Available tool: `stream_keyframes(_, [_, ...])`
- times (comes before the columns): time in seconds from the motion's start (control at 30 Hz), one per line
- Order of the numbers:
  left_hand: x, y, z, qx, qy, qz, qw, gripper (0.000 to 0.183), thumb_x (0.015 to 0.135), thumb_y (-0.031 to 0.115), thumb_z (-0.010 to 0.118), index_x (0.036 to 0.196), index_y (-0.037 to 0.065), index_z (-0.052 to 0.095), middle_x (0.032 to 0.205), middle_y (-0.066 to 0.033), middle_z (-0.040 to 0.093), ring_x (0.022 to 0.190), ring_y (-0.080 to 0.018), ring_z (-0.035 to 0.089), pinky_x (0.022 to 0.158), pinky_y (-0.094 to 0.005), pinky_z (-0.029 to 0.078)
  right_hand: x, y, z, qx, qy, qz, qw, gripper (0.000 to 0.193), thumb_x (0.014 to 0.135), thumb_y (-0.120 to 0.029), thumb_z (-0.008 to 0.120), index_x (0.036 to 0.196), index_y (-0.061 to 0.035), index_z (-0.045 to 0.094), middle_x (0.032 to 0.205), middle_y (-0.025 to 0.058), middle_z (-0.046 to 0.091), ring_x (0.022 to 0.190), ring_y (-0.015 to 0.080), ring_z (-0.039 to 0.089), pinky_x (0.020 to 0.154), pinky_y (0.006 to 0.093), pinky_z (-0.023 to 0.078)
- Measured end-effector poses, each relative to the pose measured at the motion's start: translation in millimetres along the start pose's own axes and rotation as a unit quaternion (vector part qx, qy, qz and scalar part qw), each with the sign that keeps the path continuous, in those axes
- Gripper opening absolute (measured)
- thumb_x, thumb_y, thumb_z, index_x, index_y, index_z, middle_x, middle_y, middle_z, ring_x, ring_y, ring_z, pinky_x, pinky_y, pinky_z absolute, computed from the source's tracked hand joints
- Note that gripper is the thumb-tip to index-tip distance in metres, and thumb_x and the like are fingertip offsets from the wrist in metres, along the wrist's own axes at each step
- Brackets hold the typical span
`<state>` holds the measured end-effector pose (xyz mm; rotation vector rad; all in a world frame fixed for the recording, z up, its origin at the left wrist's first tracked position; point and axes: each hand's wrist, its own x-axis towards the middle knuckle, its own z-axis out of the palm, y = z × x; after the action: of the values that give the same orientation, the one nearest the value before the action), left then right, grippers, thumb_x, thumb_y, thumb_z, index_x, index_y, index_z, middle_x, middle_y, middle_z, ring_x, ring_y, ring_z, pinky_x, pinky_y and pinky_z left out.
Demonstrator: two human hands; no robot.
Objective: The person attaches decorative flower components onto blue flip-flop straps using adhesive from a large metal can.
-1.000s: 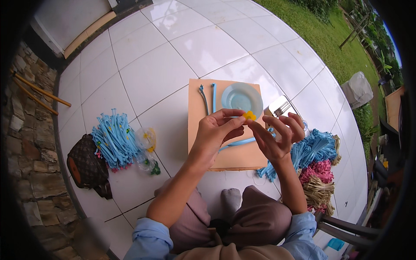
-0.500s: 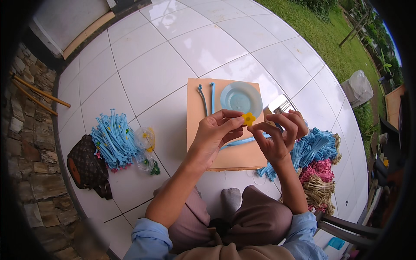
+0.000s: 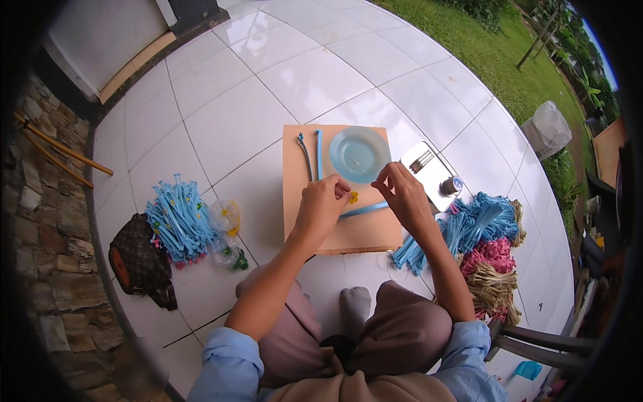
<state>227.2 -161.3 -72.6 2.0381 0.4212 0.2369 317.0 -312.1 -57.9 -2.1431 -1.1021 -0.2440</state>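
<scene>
My left hand (image 3: 324, 201) pinches a small yellow flower-shaped piece (image 3: 353, 197) between thumb and fingertips, above a peach-coloured board (image 3: 321, 238). My right hand (image 3: 406, 194) is raised just right of the flower, apart from it. Its thumb and finger are pressed together; anything between them is too small to make out. Beneath the hands a light-blue strap (image 3: 365, 210) lies across the board. Two more narrow straps, one blue (image 3: 319, 153) and one darker (image 3: 305, 154), lie at the board's far left. A bluish glass plate (image 3: 360, 155) rests at its far right.
Right of the board, a metal tin (image 3: 434, 175) bears a thread spool (image 3: 451, 185) and thin metal pieces. Bundles of blue straps (image 3: 485, 218), pink straps (image 3: 492, 253) and beige straps (image 3: 492, 285) lie at right. Leftward are another blue bundle (image 3: 181, 221), plastic bags (image 3: 226, 218) and a brown bag (image 3: 139, 258).
My hands have moved apart, the right one drawing away from the flower. The flower is now lower and further left. The tin and spool have come into fuller view.
</scene>
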Motion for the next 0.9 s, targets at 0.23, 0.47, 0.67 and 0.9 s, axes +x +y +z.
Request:
stream_keyframes(0.23, [4.8, -29.5, 15.4, 0.162, 0.038, 0.048, 0.985, 0.007, 0.073, 0.005, 0.064, 0.077, 0.0, 0.062, 0.074, -0.012, 0.065, 0.069, -0.0256, 0.064, 0.065, -0.033, 0.051, -12.4, 6.8, 1.9, -0.051, -0.14, -0.021, 0.989, 0.018, 0.073, -0.009, 0.064, 0.075, -0.0022, 0.047, 0.073, 0.0111, 0.054, 0.07, 0.029, 0.057, 0.058, 0.038, 0.045])
stream_keyframes(0.47, [2.6, -36.9, 18.1, 0.207, 0.082, 0.092, 0.971, 0.008, 0.076, 0.009, 0.062, 0.077, 0.001, 0.061, 0.075, -0.015, 0.063, 0.075, -0.0308, 0.062, 0.067, -0.039, 0.051, -22.7, 3.1, 4.1, -0.126, -0.211, -0.033, 0.969, 0.018, 0.072, -0.014, 0.066, 0.069, -0.0034, 0.052, 0.065, 0.012, 0.06, 0.063, 0.03, 0.061, 0.055, 0.0391, 0.046])
stream_keyframes(0.67, [-7.7, 18.3, 16.9, 0.148, 0.085, 0.037, 0.985, 0.021, 0.079, 0.021, 0.063, 0.072, 0.002, 0.059, 0.072, -0.0144, 0.061, 0.069, -0.0297, 0.06, 0.062, -0.0383, 0.049, -43.0, 14.1, -23.1, -0.162, -0.234, 0.033, 0.958, 0.021, 0.067, -0.021, 0.072, 0.069, -0.0056, 0.057, 0.066, 0.0116, 0.062, 0.065, 0.0293, 0.061, 0.056, 0.0393, 0.047])
stream_keyframes(0.9, [-0.2, 28.9, 74.8, -0.029, 0.083, 0.206, 0.975, 0.014, 0.075, 0.017, 0.066, 0.082, 0.008, 0.059, 0.084, -0.0066, 0.052, 0.082, -0.0219, 0.053, 0.076, -0.0335, 0.044, -68.5, 32.4, -49.5, -0.156, -0.184, 0.17, 0.956, 0.022, 0.08, -0.025, 0.058, 0.08, -0.0033, 0.063, 0.076, 0.0157, 0.063, 0.075, 0.0325, 0.061, 0.064, 0.0425, 0.048])
